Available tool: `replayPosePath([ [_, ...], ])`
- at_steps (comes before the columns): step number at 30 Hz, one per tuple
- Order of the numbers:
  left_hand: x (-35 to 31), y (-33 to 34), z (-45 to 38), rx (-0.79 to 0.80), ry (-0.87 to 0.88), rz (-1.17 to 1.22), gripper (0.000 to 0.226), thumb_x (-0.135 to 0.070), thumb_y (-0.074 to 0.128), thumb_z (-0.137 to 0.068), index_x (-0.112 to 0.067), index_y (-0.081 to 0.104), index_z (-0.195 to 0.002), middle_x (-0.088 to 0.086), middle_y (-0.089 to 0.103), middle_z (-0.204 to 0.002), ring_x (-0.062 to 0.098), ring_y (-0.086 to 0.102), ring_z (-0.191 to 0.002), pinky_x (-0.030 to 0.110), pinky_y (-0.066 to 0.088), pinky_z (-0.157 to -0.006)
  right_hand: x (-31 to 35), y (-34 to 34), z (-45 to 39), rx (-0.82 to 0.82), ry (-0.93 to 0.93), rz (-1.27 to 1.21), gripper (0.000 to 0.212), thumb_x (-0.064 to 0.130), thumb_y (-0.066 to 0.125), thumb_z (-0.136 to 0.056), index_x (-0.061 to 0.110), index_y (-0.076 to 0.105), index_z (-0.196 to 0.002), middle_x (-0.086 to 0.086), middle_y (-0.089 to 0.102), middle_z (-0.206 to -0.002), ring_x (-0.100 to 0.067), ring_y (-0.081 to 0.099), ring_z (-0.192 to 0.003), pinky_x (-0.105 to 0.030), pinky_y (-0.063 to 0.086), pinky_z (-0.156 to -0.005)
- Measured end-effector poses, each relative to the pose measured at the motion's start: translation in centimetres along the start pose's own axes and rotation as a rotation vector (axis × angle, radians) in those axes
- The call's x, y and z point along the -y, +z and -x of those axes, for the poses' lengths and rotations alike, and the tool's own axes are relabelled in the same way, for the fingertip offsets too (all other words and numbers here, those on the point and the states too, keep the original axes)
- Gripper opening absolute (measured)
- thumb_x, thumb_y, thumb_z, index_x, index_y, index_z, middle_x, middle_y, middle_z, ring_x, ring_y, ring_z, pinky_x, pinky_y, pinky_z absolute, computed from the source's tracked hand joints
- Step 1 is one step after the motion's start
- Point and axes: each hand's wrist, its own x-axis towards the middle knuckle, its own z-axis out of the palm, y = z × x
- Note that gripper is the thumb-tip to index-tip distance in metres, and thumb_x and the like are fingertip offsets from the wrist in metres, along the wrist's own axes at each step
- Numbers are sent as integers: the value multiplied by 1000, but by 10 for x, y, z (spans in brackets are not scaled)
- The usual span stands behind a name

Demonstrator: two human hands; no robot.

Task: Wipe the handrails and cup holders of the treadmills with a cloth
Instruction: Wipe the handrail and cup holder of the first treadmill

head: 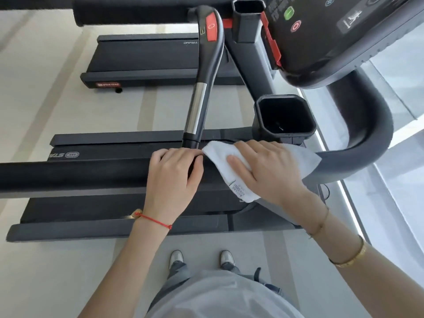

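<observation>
Standing beside the nearer treadmill, a person has both hands on its dark side handrail (75,175), which runs level from the left edge of the view to a bend at the right, where it curves up toward the console (332,31). The left hand (174,180) curls over the top of the rail, fingers wrapped down its far side, holding it bare. Just to its right, almost touching, the right hand (268,171) lies over a white cloth (300,159) draped on the rail, fingers bent round the far side and clamping the cloth to the bar; one corner with a printed label hangs down the near side, another spreads out toward the bend. Close behind the hands stands a square black cup holder (285,115) — its rim a little way from the cloth — and a centre bar (195,111) with a chrome section ends just beyond the left knuckles. Leftward the rail is bare along its whole length — pale floor (46,99) lies open beyond
</observation>
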Motion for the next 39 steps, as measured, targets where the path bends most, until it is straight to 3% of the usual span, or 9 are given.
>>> replayPosePath([
  [4, -1, 2, 0, -17, -8, -69, 31, -24, 41, -100, -13, 64, -83, -4, 66, -77, 20, 60, -74, 36, 42, -84, 1, -2, -10, 120, -59, 18, 49, 52, 25, -99, 20, 61, -91, 4, 56, -66, -20, 55, -59, -30, 31, -52],
  [10, -1, 1, -1, -16, 9, -51, 30, -24, 43, -101, -20, 72, -103, -11, 73, -97, 12, 65, -89, 33, 40, -92, -30, -13, 19, 87, -162, -87, 47, 47, 33, -103, 13, 62, -118, -1, 66, -97, -23, 61, -85, -35, 46, -78],
  [12, -1, 2, -1, -27, 10, -58, 31, -24, 42, -102, -21, 72, -104, -11, 73, -98, 11, 65, -89, 32, 40, -92, -34, -15, 15, 123, -170, -96, 49, 49, 30, -102, 16, 62, -119, 0, 66, -96, -23, 61, -84, -34, 46, -77],
  [18, -1, 2, -1, -10, 11, -79, 35, -26, 37, -104, -20, 72, -106, -11, 73, -100, 11, 65, -91, 33, 40, -93, -24, -5, -28, 357, -64, -84, 41, 50, 23, -100, 18, 43, -83, 0, 55, -66, -30, 55, -62, -35, 38, -54],
  [21, 0, 3, -1, -17, 10, -82, 34, -25, 38, -103, -18, 71, -104, -9, 72, -98, 14, 65, -90, 34, 41, -91, -14, 4, -51, 460, -86, -124, 51, 47, 17, -99, 16, 52, -80, 1, 49, -60, -20, 44, -54, -30, 23, -48],
  [24, 1, 2, -1, -11, 14, -80, 33, -25, 39, -103, -15, 71, -102, -7, 72, -94, 18, 65, -87, 36, 42, -90, -8, 4, -59, 566, -60, -190, 54, 49, 17, -100, 16, 54, -77, 1, 51, -61, -12, 44, -55, -28, 24, -50],
  [28, 1, 0, -1, -2, 17, -80, 32, -24, 40, -103, -16, 70, -101, -6, 72, -94, 18, 65, -87, 36, 42, -91, -13, -8, -37, 413, -51, -133, 48, 58, 18, -97, 24, 50, -82, 4, 53, -60, -17, 46, -53, -32, 28, -50],
  [34, 1, -1, -2, 6, 19, -39, 29, -25, 43, -102, -20, 72, -105, -11, 73, -101, 11, 66, -94, 34, 41, -94, -29, -21, 11, 262, -135, -46, 58, 55, 21, -101, 16, 56, -127, -1, 64, -108, -26, 60, -92, -39, 46, -84],
  [39, 0, -4, -2, 38, -2, -15, 31, -26, 41, -100, -19, 71, -104, -10, 72, -99, 13, 64, -91, 34, 40, -92, -8, -10, -3, 225, -137, 43, 64, 57, 14, -101, 14, 58, -116, -3, 63, -91, -25, 58, -78, -38, 45, -73],
])
